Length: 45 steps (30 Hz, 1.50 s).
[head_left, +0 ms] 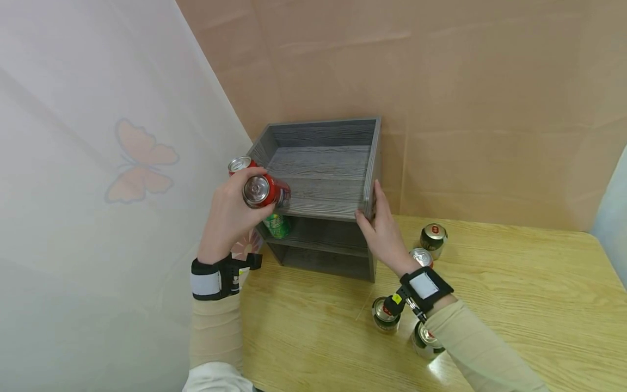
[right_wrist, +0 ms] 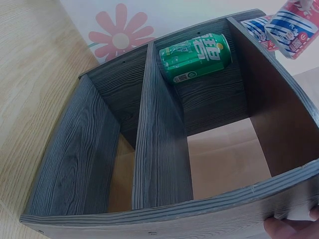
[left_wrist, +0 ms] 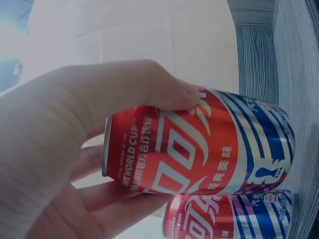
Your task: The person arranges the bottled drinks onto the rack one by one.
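My left hand (head_left: 230,209) grips a red cola can (head_left: 266,190) between thumb and fingers, tilted, over the left front of the grey wooden shelf unit (head_left: 318,198). Beside it, a second red can (left_wrist: 229,219) stands at the left of the unit's top tier, partly hidden by the hand. Whether the held can touches the shelf, I cannot tell. My right hand (head_left: 384,234) holds the unit's right side panel, thumb at the front edge and fingers along the outer face. A green soda can (right_wrist: 194,57) stands in the middle compartment, against the left wall.
Right of the unit, on the wooden table (head_left: 514,294), stand a black-and-gold can (head_left: 434,239) and a can with a silver lid (head_left: 422,257). Nearer are two more dark cans (head_left: 385,316), around my right forearm. A white wall (head_left: 73,245) borders the left side.
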{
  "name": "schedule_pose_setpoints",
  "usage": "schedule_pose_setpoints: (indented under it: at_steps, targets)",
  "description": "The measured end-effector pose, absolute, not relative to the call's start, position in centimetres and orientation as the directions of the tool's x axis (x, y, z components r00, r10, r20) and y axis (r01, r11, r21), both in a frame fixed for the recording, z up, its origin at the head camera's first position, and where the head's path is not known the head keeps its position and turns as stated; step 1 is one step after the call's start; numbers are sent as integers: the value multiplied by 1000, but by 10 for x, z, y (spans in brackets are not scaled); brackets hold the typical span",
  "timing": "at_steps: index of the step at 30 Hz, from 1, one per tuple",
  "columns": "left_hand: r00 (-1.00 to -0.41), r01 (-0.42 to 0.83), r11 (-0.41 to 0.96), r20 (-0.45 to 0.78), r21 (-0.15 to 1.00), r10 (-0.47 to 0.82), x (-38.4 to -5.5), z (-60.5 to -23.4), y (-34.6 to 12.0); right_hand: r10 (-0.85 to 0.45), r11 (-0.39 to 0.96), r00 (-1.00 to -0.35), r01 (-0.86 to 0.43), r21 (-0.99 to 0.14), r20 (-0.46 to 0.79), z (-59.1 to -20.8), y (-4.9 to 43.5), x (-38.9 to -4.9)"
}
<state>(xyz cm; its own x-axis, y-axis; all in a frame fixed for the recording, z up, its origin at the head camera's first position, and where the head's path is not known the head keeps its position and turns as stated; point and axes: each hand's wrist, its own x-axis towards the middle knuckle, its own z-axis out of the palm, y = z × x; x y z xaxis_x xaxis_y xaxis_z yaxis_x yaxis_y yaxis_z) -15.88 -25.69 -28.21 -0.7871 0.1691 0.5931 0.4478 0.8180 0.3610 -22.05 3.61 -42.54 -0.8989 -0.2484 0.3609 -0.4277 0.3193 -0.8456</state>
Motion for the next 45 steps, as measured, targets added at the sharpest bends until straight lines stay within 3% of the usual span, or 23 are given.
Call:
schedule_pose_setpoints:
  at_steps: [45]
  targets:
    - [-857,344,868,498,359,133,-198,-288,-256,-242,327,-899,-429,-842,364,-427,36,-221]
